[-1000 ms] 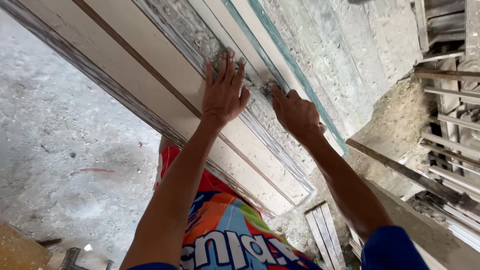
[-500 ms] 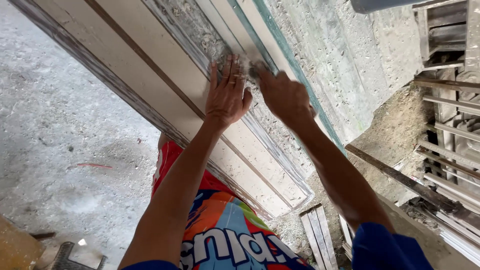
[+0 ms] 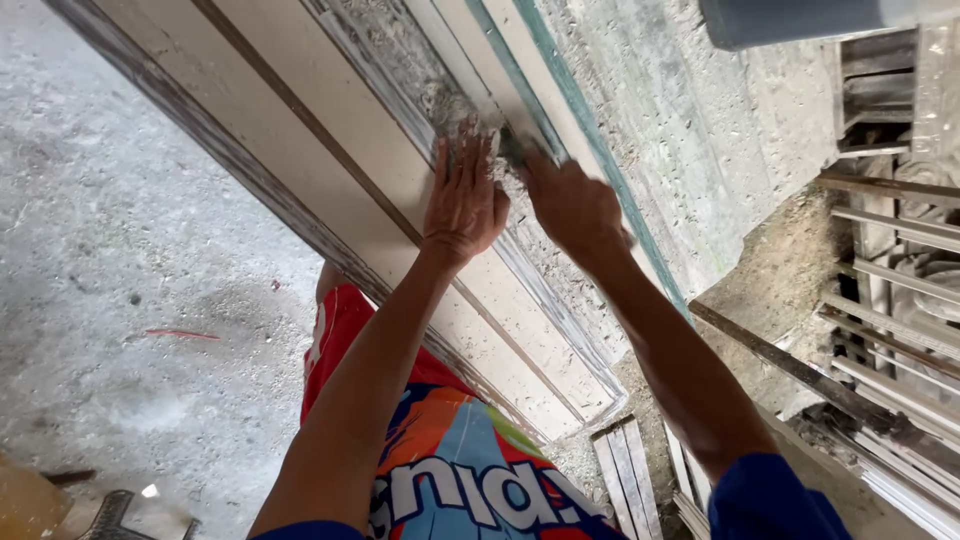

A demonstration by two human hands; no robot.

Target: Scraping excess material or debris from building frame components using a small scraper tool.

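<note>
- Hands moving up the long pale form since a second ago, now close together near its upper end.
- Left hand [image 3: 465,205] lying flat, fingers spread, pressing on the grey mortar [image 3: 420,75] in the form's [image 3: 300,150] middle channel.
- Right hand [image 3: 572,205] curling around a small dark tool [image 3: 512,148], blurred; kind of tool impossible to tell.
- Working along the channel, judging by that shift; rough mortar lying above, scraped stretch below.
- Standing on concrete floor [image 3: 110,260], bright shorts [image 3: 450,470] beneath.
</note>
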